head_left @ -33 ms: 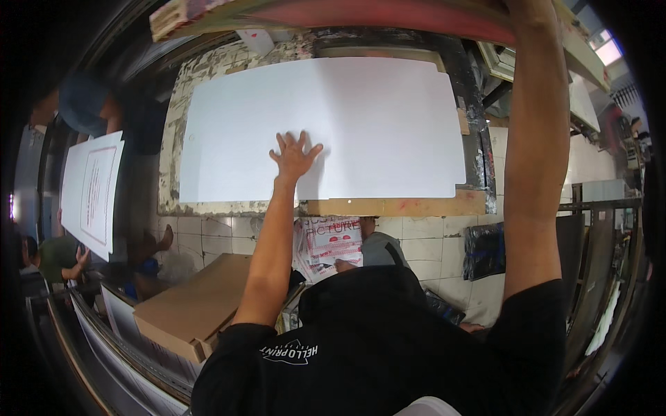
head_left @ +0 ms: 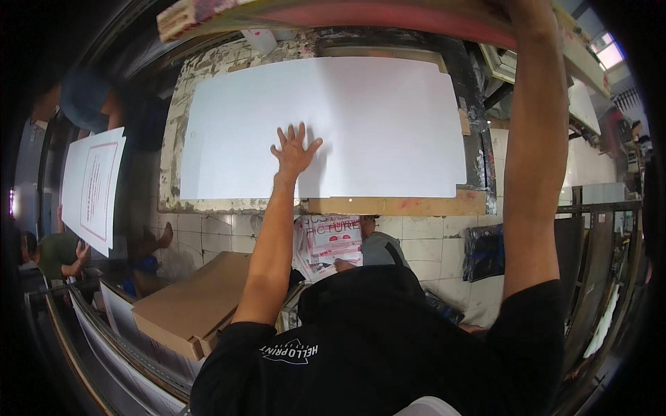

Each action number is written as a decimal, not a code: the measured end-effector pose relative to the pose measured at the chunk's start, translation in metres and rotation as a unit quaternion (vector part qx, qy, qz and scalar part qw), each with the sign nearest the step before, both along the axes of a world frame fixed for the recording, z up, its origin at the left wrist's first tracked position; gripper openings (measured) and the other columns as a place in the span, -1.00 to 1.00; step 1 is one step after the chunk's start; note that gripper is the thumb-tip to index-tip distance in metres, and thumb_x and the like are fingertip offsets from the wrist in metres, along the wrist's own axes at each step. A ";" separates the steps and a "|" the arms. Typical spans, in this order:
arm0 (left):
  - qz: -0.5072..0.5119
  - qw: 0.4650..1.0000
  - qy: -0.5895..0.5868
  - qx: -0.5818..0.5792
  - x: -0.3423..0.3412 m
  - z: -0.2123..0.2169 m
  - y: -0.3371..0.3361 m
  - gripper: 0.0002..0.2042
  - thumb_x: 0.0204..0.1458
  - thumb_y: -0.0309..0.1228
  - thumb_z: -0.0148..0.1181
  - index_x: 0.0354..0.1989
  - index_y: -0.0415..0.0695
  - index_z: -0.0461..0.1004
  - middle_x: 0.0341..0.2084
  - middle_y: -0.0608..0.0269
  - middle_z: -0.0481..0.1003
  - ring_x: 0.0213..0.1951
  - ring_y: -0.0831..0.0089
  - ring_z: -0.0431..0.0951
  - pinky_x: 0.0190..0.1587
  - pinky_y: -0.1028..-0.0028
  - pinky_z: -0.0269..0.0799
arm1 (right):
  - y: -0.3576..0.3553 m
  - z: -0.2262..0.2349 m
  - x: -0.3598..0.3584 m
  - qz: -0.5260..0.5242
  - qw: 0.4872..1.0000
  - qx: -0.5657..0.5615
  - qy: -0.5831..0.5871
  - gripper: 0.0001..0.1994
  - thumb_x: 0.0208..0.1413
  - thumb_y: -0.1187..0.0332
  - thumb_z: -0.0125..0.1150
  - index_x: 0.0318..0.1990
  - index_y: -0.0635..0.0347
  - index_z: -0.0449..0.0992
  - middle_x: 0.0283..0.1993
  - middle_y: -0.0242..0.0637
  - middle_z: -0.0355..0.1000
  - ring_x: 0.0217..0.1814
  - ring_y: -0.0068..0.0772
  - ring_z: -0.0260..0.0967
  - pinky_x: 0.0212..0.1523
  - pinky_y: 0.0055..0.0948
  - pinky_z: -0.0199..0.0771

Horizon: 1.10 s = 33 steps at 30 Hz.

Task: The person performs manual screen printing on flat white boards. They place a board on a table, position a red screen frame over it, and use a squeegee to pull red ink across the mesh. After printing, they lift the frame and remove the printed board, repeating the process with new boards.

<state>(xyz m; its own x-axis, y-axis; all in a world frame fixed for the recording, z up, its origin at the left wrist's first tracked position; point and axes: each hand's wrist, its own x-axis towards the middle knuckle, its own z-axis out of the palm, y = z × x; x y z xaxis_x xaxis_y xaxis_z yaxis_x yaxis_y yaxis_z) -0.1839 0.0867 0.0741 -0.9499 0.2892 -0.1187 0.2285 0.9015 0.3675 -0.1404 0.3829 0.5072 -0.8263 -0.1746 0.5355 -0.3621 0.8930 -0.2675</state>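
Observation:
A large white sheet (head_left: 333,125) lies flat on a worn, paint-stained table (head_left: 388,205). My left hand (head_left: 294,151) rests palm down on the sheet's lower middle, fingers spread, holding nothing. My right arm reaches straight up to a raised wooden frame with a red underside (head_left: 361,12) that hangs over the table's far side. My right hand (head_left: 528,12) is on that frame at the picture's top edge, with its fingers mostly cut off from view.
A brown cardboard box (head_left: 187,305) stands at my lower left. Printed red-and-white sheets (head_left: 333,243) lie on the tiled floor under the table's edge. At the left another person holds up a printed white sheet (head_left: 90,187). Metal racks (head_left: 596,277) line the right.

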 end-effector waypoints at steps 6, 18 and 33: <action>0.011 0.695 0.112 0.710 0.044 0.138 0.007 -0.22 0.16 -0.27 0.32 0.49 -0.16 0.03 0.03 0.18 0.49 0.14 0.36 0.47 0.14 0.36 0.39 | -0.016 -0.053 0.059 0.000 0.997 0.083 0.001 -0.63 0.02 0.03 0.39 -0.13 0.07 0.66 -0.35 -0.26 0.57 -0.38 -0.32 0.44 -0.32 -0.39 0.41; 0.159 0.742 -0.071 0.648 0.173 0.020 -0.074 -0.21 -0.37 -0.60 0.63 0.17 -0.34 0.38 -0.14 0.22 0.58 -0.06 0.40 0.58 0.04 0.44 0.52 | -0.042 -0.301 0.143 0.002 0.997 -0.055 -0.051 -0.61 0.04 0.24 0.35 0.08 -0.14 0.64 -0.46 -0.17 0.41 -0.42 -0.05 0.45 -0.36 -0.10 0.45; 0.146 0.939 0.105 0.292 0.181 -0.066 -0.085 -0.05 -0.60 -0.15 0.69 0.20 -0.05 0.49 0.30 0.06 0.23 0.31 0.03 0.20 0.33 0.02 0.03 | -0.037 -0.424 0.103 -0.094 0.968 0.069 -0.222 -0.25 -0.25 0.46 0.26 0.28 -0.05 0.38 0.02 -0.14 0.30 0.16 -0.04 0.23 0.14 0.22 0.13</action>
